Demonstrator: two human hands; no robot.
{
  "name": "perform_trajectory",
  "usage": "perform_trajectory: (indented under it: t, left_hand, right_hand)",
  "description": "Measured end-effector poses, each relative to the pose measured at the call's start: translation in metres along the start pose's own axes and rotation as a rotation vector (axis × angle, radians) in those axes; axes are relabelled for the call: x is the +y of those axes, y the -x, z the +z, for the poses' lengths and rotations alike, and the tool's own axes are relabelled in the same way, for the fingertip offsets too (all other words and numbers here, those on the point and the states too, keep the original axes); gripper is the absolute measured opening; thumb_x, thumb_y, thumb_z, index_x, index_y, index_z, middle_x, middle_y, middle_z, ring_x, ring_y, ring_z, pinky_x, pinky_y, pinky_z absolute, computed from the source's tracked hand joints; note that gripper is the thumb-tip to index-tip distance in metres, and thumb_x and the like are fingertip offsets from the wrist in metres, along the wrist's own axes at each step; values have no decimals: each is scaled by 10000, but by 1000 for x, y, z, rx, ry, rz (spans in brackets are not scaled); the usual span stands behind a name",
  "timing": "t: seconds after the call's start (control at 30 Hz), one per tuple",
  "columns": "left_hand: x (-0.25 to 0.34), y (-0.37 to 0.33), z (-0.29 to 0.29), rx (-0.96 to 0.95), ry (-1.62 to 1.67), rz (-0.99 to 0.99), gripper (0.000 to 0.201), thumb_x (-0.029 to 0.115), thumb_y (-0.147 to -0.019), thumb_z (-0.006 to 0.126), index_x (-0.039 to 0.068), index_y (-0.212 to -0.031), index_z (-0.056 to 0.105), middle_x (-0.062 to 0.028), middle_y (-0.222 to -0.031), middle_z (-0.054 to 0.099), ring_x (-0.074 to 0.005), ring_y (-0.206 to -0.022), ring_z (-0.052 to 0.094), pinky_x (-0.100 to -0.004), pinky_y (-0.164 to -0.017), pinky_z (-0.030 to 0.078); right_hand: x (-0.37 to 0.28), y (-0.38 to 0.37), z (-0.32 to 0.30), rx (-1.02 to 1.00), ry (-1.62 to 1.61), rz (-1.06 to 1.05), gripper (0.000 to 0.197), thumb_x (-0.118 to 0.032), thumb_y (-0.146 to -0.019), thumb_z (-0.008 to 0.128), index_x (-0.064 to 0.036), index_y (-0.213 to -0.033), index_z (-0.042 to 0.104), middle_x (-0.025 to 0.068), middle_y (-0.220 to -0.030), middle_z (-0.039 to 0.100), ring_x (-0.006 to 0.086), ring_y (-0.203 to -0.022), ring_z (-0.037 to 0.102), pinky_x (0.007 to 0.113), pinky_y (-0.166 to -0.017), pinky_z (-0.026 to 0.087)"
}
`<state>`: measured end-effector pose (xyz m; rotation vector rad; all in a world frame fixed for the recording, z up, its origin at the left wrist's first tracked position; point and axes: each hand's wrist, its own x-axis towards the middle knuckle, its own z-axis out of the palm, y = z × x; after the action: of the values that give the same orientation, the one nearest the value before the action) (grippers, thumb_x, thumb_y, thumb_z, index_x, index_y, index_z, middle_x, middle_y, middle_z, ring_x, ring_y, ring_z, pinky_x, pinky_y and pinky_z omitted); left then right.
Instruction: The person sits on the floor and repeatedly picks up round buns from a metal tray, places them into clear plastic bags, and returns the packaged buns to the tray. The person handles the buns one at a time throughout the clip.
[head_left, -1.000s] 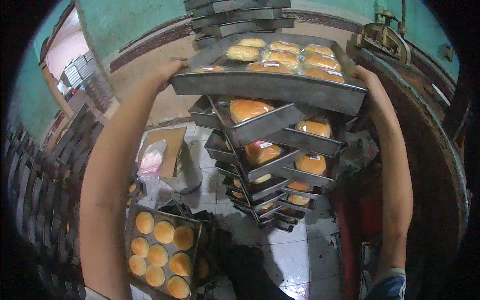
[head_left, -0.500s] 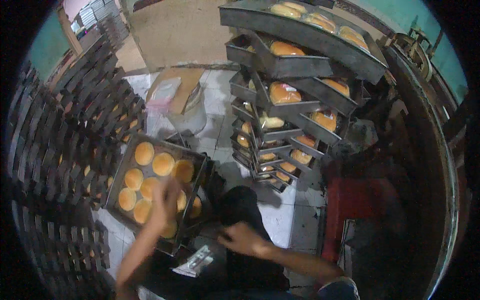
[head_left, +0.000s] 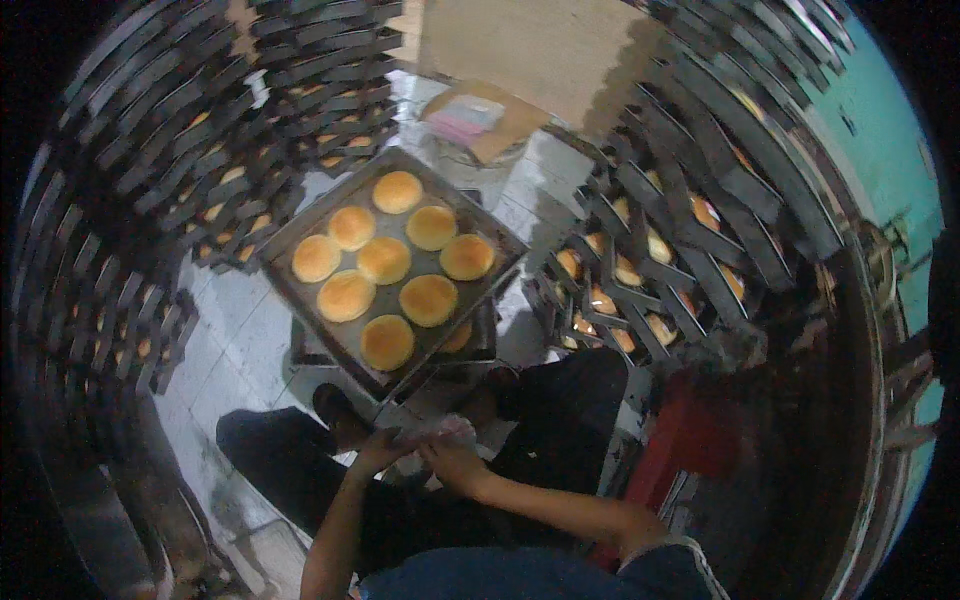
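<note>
My left hand [head_left: 375, 452] and my right hand [head_left: 455, 465] meet low in front of me, above my lap. Between them is a crumpled, see-through plastic bag [head_left: 452, 430] with a pinkish-white sheen. The fingers of both hands are closed on it; whether it has anything inside, I cannot tell. Just beyond my hands lies a dark, square metal tray [head_left: 300, 325], turned cornerwise to me. Several round, golden-brown buns [head_left: 383, 261] rest in it, spaced apart. Under that tray, another tray [head_left: 483, 345] shows part of a bun.
Tall stacks of dark trays [head_left: 215, 150] with bread rise on the left. On the right stands another crisscrossed tray stack [head_left: 690, 210] holding bread. Cardboard [head_left: 510, 135] with plastic packets [head_left: 465, 118] lies beyond the buns. A red object [head_left: 665, 430] is near my right leg.
My left hand has left the buns and drawn back beside my right hand, where the plastic bag now is. My view has turned left, so the bun tray appears nearer the middle.
</note>
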<state>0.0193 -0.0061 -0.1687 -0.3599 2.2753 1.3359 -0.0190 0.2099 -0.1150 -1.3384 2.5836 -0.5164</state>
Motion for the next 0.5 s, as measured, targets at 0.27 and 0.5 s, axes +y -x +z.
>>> perform_trajectory:
  t: [0.27, 0.5]
  left_hand:
    - [-1, 7, 4, 21, 287, 191, 448, 298, -961, 592, 17, -1311, 588, -74, -1074, 682, -186, -946, 622, -311, -871, 490]
    - [30, 30, -22, 186, 358, 225, 421, 355, -1022, 512, 51, -1297, 608, -90, -1160, 666, -197, -1054, 618, -323, -939, 469]
  right_hand:
    - [2, -9, 30, -20, 165, -230, 375, -151, -836, 616, -27, -1190, 622, 159, -1266, 598, 370, -1253, 515, 524, -989, 445]
    - [32, -27, -121, -758, -250, -12, 253, -180, -915, 612, 4, -1086, 645, 195, -1122, 688, 351, -1048, 646, 467, -886, 506]
